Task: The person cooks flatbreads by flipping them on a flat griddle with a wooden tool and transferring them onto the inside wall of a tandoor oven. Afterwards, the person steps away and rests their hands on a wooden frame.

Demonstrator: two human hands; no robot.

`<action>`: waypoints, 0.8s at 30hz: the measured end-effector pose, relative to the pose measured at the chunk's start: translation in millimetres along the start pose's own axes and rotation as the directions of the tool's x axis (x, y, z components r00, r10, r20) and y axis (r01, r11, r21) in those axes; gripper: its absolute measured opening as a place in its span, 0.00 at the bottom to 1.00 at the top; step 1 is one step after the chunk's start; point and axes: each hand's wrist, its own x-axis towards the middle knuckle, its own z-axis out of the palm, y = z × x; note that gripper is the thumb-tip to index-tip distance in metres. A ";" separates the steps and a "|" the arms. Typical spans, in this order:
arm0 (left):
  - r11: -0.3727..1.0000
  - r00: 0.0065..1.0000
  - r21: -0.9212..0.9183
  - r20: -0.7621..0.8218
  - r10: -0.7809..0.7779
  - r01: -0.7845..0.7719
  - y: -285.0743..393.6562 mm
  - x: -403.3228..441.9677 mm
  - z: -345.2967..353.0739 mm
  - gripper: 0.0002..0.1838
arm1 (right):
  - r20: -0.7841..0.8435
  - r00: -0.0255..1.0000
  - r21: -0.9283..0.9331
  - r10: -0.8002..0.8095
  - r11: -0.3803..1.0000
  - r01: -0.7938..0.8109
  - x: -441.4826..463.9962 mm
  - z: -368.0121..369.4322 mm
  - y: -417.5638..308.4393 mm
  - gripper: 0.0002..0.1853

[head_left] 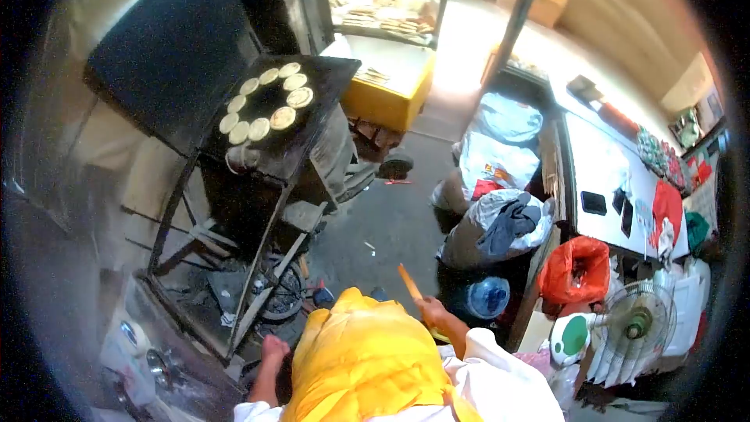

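My right hand (436,312) is closed around a long, flat orange stick (408,281), whose far end points forward over the floor. At my left side, my left hand (273,348) hangs low beside the metal stand, its fingers curled in and nothing visible in them. A yellow apron (375,352) covers my front. Ahead on the left, a dark griddle (324,78) carries several round flatbreads (283,117) laid in a ring. Some of these show browned spots. Neither hand touches the griddle.
Beyond the griddle stands a yellow-sided box (383,101), below a glass case (383,12) of flatbreads. On the right are stuffed bags (500,160), a water jug (488,297), a red-lined bin (574,270), a fan (637,324) and a white counter (590,164) with a phone (594,202).
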 end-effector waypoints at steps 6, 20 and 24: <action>0.786 0.751 0.002 0.297 0.589 -0.618 188.7 59.5 17.9 0.02 | 0.141 0.989 0.365 -0.049 0.931 -0.006 -11.0 9.4 -43.0 0.21; 0.918 0.957 -0.275 -0.134 0.258 -0.286 139.0 197.5 -101.2 0.07 | -0.287 0.941 -0.105 0.179 0.971 -0.217 -33.3 113.8 35.4 0.21; 0.925 0.976 -0.380 -0.204 -0.072 -0.011 80.0 225.1 -131.6 0.08 | -0.346 0.937 0.049 0.048 0.998 -0.032 -34.4 128.4 50.5 0.19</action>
